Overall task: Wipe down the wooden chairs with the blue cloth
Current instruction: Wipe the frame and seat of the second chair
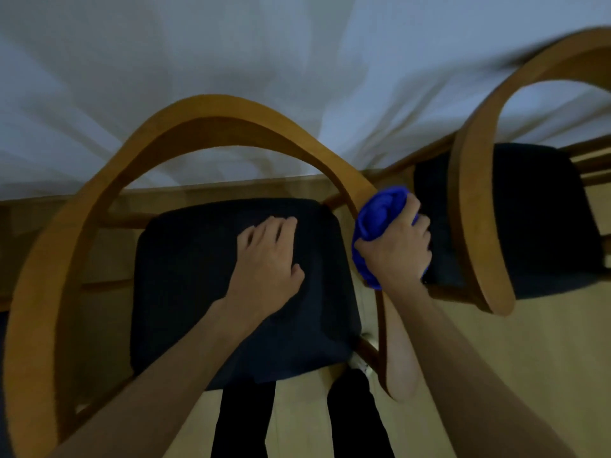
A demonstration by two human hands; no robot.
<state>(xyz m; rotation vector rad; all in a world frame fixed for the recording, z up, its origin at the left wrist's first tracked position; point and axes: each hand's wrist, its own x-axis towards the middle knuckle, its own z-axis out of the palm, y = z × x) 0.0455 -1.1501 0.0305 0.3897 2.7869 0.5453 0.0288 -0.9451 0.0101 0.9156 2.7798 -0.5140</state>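
Blurred throughout, edges smeared. Cut off at the right and top: second wooden chair (476, 206), only its curved rail and part of a dark seat showing. Cut off at the left and bottom: lower sweep of the near wooden chair (99, 193), a broad bent-wood loop, smooth, honey-brown. Partly hidden under the left hand (267, 256): dark upholstered seat cushion (185, 276), squarish with rounded corners, matte fabric. Left hand flat on that cushion, fingers (264, 229) straight and slightly spread, gripping nothing. Right hand (400, 246) clenched around the blue cloth (373, 213), a soft bunched wad pressed against the near chair's right rail; fingertips hidden on the far side. Mostly hidden behind the chairs: tabletop draped in a white cloth (231, 54), folds soft and indistinct. Below, pale wood floor (496, 352), dark trouser legs (244, 421), and a bare foot (400, 368) half behind the rail.
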